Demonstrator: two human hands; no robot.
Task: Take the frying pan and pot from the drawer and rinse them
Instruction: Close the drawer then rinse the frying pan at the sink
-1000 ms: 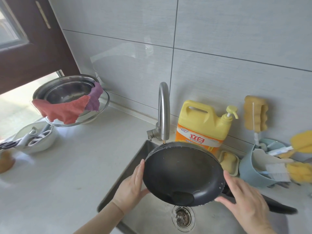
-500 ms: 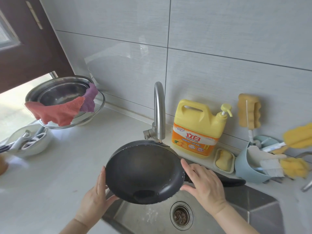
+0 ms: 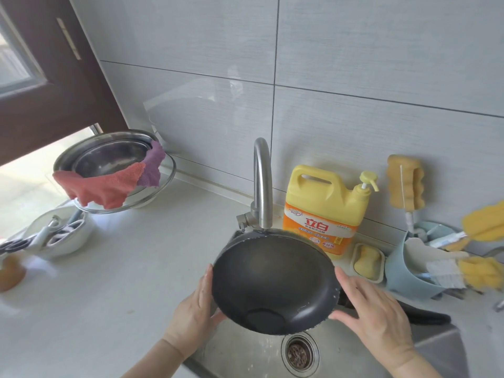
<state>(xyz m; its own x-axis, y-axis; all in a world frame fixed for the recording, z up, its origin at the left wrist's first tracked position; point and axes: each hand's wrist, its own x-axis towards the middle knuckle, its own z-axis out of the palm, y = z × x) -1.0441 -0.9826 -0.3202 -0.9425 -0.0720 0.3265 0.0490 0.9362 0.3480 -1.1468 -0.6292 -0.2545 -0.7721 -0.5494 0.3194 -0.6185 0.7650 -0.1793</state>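
1. The left hand (image 3: 196, 317), low and centre-left in the frame, has its fingers straight up against the left wall of the frying pan (image 3: 274, 282), with the thumb tucked under the lower rim; it props the pan more than it clasps it.
2. The right hand (image 3: 373, 309), lower right, lies with fingers spread along the pan's right rim and thumb below it, near where the handle (image 3: 425, 316) joins. Whether it truly grips cannot be told.
3. The pan hangs tilted toward the camera over the sink (image 3: 245, 353), its far rim just under the spout of the faucet (image 3: 263, 186). A little water pools at its lowest point.
4. Handling, as a judgement: rigid metal, moderately heavy, and slick where beaded with water. The dark handle jutting to the lower right is the securest hold; two palms on a wet rim could slip.
5. No pot appears in the picture.
6. The spout sits close above the rim and could be knocked when the pan is lifted.
7. Right of the faucet stand a yellow detergent jug (image 3: 324, 208), a soap dish (image 3: 366, 263) and a blue caddy (image 3: 409, 271) of brushes.
8. At upper left, stacked metal bowls (image 3: 109, 156) carry draped cloths (image 3: 106, 186).
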